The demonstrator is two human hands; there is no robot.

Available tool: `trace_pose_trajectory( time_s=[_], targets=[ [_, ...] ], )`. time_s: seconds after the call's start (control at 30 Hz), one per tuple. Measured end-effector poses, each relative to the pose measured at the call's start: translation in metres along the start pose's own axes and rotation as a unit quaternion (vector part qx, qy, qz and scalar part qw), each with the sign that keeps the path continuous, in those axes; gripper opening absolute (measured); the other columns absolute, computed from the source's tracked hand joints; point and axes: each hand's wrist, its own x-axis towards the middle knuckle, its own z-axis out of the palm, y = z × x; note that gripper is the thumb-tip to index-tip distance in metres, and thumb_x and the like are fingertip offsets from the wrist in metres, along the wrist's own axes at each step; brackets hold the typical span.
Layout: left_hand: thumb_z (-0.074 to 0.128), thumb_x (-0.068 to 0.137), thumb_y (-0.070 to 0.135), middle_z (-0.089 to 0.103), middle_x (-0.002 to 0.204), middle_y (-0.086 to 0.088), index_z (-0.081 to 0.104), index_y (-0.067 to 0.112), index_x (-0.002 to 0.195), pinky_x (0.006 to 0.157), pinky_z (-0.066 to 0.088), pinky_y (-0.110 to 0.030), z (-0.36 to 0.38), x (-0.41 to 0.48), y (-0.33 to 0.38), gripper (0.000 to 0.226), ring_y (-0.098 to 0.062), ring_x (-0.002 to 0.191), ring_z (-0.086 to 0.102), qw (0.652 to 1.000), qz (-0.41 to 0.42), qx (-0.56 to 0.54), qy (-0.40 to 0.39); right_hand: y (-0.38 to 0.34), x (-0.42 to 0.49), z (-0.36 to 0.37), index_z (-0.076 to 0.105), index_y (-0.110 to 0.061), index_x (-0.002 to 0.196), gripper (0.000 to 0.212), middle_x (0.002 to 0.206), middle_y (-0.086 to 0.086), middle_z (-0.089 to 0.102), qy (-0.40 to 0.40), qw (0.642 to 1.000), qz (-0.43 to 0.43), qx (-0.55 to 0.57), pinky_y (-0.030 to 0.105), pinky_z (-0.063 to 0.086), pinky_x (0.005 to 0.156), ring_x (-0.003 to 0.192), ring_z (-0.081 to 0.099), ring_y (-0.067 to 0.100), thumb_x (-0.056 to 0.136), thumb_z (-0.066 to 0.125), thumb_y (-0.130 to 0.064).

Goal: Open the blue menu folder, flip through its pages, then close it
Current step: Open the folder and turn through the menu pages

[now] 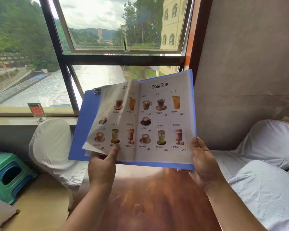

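Note:
The blue menu folder is held open in the air above a wooden table, tilted toward me. Its right page shows drink photos with prices. A plastic-sleeved page on the left side is lifted and curved, blurred by motion. My left hand grips the lower edge of that lifted page, with the thumb on its front. At the folder's lower right corner, my right hand holds the cover and right page.
White-covered chairs stand at the left and right of the table. A green plastic stool sits at the far left. A small sign holder stands on the window sill. A wall rises on the right.

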Motion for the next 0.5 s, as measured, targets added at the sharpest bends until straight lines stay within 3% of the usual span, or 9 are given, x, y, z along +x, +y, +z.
trace_pose_trajectory(
  time_s=[0.03,0.1,0.3,0.4,0.5],
  targets=[
    [0.078,0.091,0.047,0.079,0.097,-0.003,0.068,0.024,0.097,0.072,0.063,-0.049,-0.001,0.003,-0.003,0.026,-0.024,0.079,0.072,1.0,-0.016,0.008,0.023,0.0,0.0,0.0,0.072,-0.028,0.134,0.041,0.13,0.017,0.078,0.002,1.0,0.001,-0.002,0.057,0.07,0.066,0.108,0.078,0.044,0.102,0.061,-0.051],
    [0.072,0.097,0.042,0.075,0.091,-0.012,0.065,0.014,0.088,0.066,0.061,-0.045,-0.005,0.011,-0.01,0.03,-0.027,0.07,0.068,0.997,-0.061,0.002,0.053,0.001,0.001,-0.002,0.07,-0.027,0.137,0.042,0.132,0.019,0.076,0.003,1.0,0.002,-0.01,0.057,0.069,0.062,0.11,0.076,0.049,0.105,0.058,-0.05],
    [0.07,0.098,0.043,0.072,0.086,-0.01,0.065,0.012,0.087,0.062,0.06,-0.041,-0.01,0.02,-0.021,0.033,-0.027,0.065,0.066,0.995,-0.073,-0.018,0.071,0.002,0.001,-0.002,0.068,-0.026,0.139,0.041,0.133,0.02,0.075,0.002,1.0,0.005,-0.014,0.053,0.067,0.056,0.111,0.075,0.051,0.107,0.055,-0.048],
    [0.07,0.092,0.052,0.072,0.079,-0.011,0.066,0.01,0.081,0.062,0.056,-0.041,-0.012,0.02,-0.025,0.044,-0.025,0.052,0.059,0.995,-0.076,0.007,0.072,0.002,0.003,-0.002,0.069,-0.026,0.138,0.04,0.131,0.02,0.076,0.005,1.0,0.001,-0.013,0.055,0.068,0.057,0.109,0.076,0.051,0.107,0.056,-0.048],
    [0.07,0.084,0.073,0.074,0.085,-0.012,0.068,0.007,0.089,0.062,0.056,-0.039,-0.014,0.018,-0.027,0.066,-0.026,0.062,0.065,0.986,-0.165,0.027,0.026,-0.002,0.004,-0.001,0.07,-0.029,0.136,0.039,0.129,0.017,0.078,0.01,1.0,-0.005,-0.02,0.057,0.068,0.06,0.109,0.077,0.047,0.106,0.057,-0.05]
  ],
)
